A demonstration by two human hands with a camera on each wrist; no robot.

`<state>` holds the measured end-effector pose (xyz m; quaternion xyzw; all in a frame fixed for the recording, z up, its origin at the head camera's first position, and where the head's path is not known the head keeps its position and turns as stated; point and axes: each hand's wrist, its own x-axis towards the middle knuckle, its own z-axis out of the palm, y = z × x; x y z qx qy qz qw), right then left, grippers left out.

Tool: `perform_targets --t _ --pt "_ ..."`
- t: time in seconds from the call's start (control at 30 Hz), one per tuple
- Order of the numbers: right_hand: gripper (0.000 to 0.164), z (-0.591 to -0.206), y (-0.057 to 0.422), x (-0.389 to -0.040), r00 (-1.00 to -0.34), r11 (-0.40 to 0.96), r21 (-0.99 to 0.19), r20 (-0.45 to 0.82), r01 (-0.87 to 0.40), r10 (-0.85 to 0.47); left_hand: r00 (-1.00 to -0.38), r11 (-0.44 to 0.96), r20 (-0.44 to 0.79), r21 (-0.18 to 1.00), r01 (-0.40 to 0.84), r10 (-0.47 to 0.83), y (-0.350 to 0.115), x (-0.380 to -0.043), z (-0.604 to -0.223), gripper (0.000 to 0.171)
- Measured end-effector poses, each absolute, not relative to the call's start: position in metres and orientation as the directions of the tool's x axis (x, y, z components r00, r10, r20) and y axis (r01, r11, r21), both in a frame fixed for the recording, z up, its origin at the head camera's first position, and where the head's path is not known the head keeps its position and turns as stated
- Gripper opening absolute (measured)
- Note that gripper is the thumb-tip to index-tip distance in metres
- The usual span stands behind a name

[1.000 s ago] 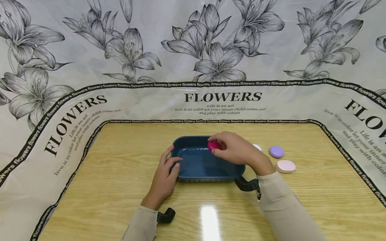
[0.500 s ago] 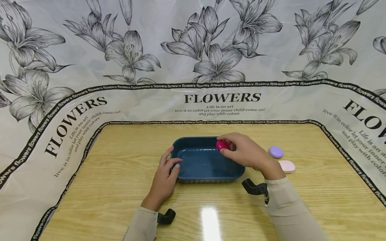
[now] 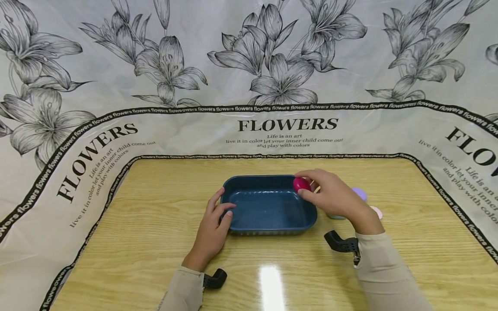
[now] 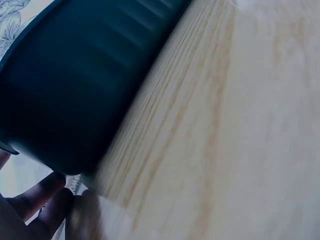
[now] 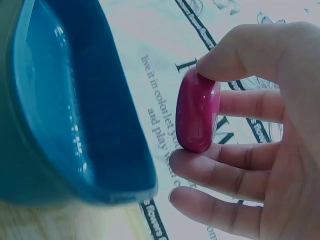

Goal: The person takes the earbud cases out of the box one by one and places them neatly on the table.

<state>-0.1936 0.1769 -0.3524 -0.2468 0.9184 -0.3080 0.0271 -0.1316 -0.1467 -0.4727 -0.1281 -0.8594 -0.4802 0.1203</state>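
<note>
A deep blue rectangular dish (image 3: 268, 225) stands on the wooden table. At its left end, my left hand (image 3: 210, 229) holds the rim, with the thumb and a finger reaching over the inside; the left wrist view shows other fingers (image 4: 50, 200) by the dish's outer wall. My right hand (image 3: 330, 192) pinches a glossy magenta soap-shaped piece (image 3: 301, 184) between thumb and fingers, at the dish's far right corner. In the right wrist view the magenta piece (image 5: 197, 112) is raised beside the dish (image 5: 107, 100), outside its rim.
Right of the dish, a purple rounded piece (image 3: 359, 193) and a pale pink piece (image 3: 376, 212) lie partly behind the right hand. Beneath that hand an edge of something pale (image 3: 336, 217) shows. Flower-printed cloth (image 3: 288, 134) borders the table's back and sides.
My right hand has moved right with the magenta piece, from over the dish to its right rim, covering more of the purple and pink pieces. The left hand and dish have stayed put.
</note>
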Motion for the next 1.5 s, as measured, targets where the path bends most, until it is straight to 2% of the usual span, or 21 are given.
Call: perform_targets --t 0.77,1.13,1.5 --pt "0.045 -0.365 0.218 -0.192 -0.916 0.726 -0.573 0.125 -0.38 -0.381 -0.933 0.51 0.345 0.787 0.348 0.104 -0.145 -0.13 -0.471 0.029" --pt "0.054 -0.369 0.242 -0.189 -0.944 0.75 -0.591 0.068 -0.299 -0.322 -0.936 0.503 0.337 0.794 0.341 0.102 -0.144 -0.131 -0.472 0.029" --pt "0.053 -0.379 0.263 -0.187 -0.954 0.757 -0.597 0.049 -0.264 -0.295 -0.937 0.506 0.334 0.793 0.34 0.106 -0.147 -0.131 -0.473 0.029"
